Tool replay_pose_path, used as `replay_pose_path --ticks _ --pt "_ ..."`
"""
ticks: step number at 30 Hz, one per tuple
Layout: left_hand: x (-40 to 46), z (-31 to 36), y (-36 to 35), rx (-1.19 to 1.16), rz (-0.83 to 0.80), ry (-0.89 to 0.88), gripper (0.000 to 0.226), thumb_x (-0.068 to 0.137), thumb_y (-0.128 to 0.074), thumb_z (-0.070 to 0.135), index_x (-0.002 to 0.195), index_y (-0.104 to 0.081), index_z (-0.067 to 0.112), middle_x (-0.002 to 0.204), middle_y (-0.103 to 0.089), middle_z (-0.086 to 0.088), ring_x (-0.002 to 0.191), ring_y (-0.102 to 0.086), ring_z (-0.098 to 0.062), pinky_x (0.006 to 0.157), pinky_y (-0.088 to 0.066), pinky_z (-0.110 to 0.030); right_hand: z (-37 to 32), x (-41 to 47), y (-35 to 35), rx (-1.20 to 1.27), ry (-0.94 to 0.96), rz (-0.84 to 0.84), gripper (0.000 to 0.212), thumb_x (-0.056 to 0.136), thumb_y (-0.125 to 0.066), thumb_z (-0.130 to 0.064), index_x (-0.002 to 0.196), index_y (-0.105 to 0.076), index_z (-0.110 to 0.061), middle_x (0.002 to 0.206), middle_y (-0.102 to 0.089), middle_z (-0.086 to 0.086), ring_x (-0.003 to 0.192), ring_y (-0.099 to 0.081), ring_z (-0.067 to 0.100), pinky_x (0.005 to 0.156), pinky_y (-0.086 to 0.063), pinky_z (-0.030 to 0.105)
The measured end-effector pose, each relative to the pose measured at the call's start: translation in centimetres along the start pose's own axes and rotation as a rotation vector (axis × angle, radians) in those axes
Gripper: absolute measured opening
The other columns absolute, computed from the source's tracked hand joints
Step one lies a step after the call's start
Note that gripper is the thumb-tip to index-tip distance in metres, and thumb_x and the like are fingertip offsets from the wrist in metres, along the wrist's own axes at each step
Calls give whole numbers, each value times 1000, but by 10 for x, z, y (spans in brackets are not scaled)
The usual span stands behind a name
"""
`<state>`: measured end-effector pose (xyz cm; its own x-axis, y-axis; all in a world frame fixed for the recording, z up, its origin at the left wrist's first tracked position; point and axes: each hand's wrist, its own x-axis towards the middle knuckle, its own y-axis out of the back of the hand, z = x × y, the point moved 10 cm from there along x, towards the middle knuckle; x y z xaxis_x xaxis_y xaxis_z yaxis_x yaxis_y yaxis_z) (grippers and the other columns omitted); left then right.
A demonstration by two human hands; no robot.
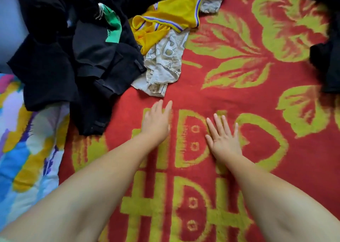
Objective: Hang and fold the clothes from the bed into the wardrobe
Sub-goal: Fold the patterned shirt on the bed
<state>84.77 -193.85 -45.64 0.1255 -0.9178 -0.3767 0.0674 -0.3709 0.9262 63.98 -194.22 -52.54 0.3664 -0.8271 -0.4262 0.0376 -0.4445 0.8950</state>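
Observation:
A heap of clothes lies at the upper left of the bed: black garments [60,58], a green printed piece [112,24], a yellow jersey [173,12] with purple-white trim, and a cream lettered garment [163,63]. My left hand [156,120] reaches over the red blanket [230,98], fingers together and extended, just below the cream garment and not touching it. My right hand [222,137] lies flat on the blanket with fingers spread. Both hands hold nothing.
More black clothing [327,61] sits at the right edge. A grey-white garment [211,1] lies behind the jersey. A multicoloured quilt [24,140] covers the left side. The blanket carries yellow-green flowers and characters.

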Motion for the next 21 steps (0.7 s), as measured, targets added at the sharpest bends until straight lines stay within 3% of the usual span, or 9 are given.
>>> replay_pose_path --ticks 3,6,8,10,12,14,17,19,21 --pt "47 -15 0 149 73 5 82 92 -48 19 152 8 23 159 13 -10 147 9 -25 117 -10 -46 -1 -2 2 -19 52 299 58 94 -25 -42 150 -17 -28 157 -10 -7 146 -10 17 115 0 51" --pt "85 -28 6 161 142 55 81 91 -43 7 152 8 25 158 16 -11 147 9 -27 115 -12 -48 -4 -3 -8 -6 67 342 60 89 -30 -41 148 -25 -27 157 -23 -2 143 -19 21 114 -2 51" --pt "107 -37 22 78 195 126 74 92 -37 0 152 -4 26 159 2 -13 145 -7 -30 110 -25 -47 -4 -2 -7 -20 60 363 61 88 -31 -41 147 -25 -27 156 -27 0 143 -20 22 115 -1 52" --pt "125 -41 39 -73 208 133 55 92 -37 -1 143 -36 18 144 -35 -17 130 -35 -34 96 -40 -47 -2 1 -5 -39 59 358 61 88 -31 -41 147 -25 -27 156 -26 0 144 -19 22 115 -1 52" --pt "136 -43 56 -258 239 135 31 90 -39 2 114 -58 6 118 -56 -19 109 -51 -37 80 -43 -43 0 4 -4 -57 53 351 61 89 -31 -41 147 -25 -27 156 -25 0 144 -17 22 115 -1 51" --pt "139 -42 68 -428 230 190 17 88 -43 5 88 -60 8 100 -63 -19 96 -56 -37 72 -39 -37 1 6 -4 -54 46 335 61 89 -31 -41 148 -23 -27 156 -23 -1 145 -15 21 115 -1 52" --pt "120 -2 59 -761 133 172 19 82 -56 12 63 -54 15 74 -58 -10 73 -53 -23 64 -38 -30 2 2 -5 -59 47 330 61 89 -31 -41 148 -24 -27 156 -26 0 144 -16 20 114 -2 52" --pt "95 35 36 -931 4 147 29 84 -53 6 60 -49 22 77 -54 -7 68 -50 -19 63 -43 -26 2 9 -3 -39 46 323 60 88 -31 -41 146 -29 -26 155 -31 1 143 -20 21 114 -2 51" --pt "50 71 1 -967 -141 110 38 88 -49 -1 62 -45 26 84 -55 -6 76 -54 -20 68 -49 -24 2 12 -1 -26 39 279 61 88 -27 -43 145 -36 -25 155 -32 2 143 -19 21 114 1 50"
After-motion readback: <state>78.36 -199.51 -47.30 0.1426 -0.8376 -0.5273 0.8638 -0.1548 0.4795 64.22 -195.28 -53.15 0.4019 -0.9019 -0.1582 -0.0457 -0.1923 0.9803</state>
